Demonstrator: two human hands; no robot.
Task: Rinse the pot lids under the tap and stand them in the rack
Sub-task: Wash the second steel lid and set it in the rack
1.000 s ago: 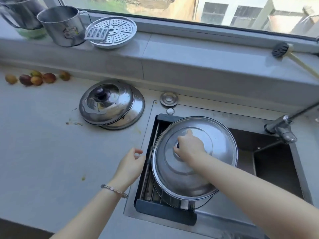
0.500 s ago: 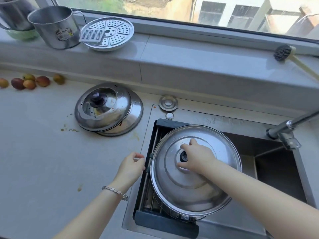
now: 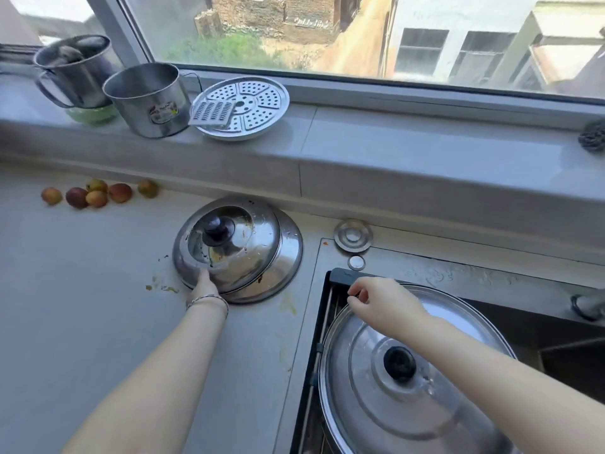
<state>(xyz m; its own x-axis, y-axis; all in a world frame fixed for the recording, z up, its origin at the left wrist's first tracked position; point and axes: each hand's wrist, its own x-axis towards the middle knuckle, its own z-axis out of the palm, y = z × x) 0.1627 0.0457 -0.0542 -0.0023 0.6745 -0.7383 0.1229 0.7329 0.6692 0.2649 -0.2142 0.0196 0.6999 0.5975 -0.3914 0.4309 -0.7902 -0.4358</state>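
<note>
Two steel pot lids lie stacked on the counter. The upper lid [image 3: 242,244] has a black knob and food specks; the lower lid [image 3: 289,253] shows only at its right rim. My left hand [image 3: 204,285] holds the upper lid at its near rim, with the fingers mostly hidden. A large wet lid [image 3: 409,398] with a black knob lies over the black rack [image 3: 342,275] at the left of the sink. Above that lid's far left rim my right hand [image 3: 379,303] hovers with loosely curled fingers and holds nothing.
The tap [image 3: 587,306] shows at the right edge over the sink. A steel drain cover [image 3: 353,239] lies behind the sink. On the sill stand two steel pots [image 3: 149,99], a steamer plate [image 3: 244,108] and a scrubber [image 3: 593,136]. Several small fruits [image 3: 95,193] lie far left.
My right hand let go of the large lid's knob and moved to its far left rim. My left hand went from the sink edge to the stacked lids. The view shifted left.
</note>
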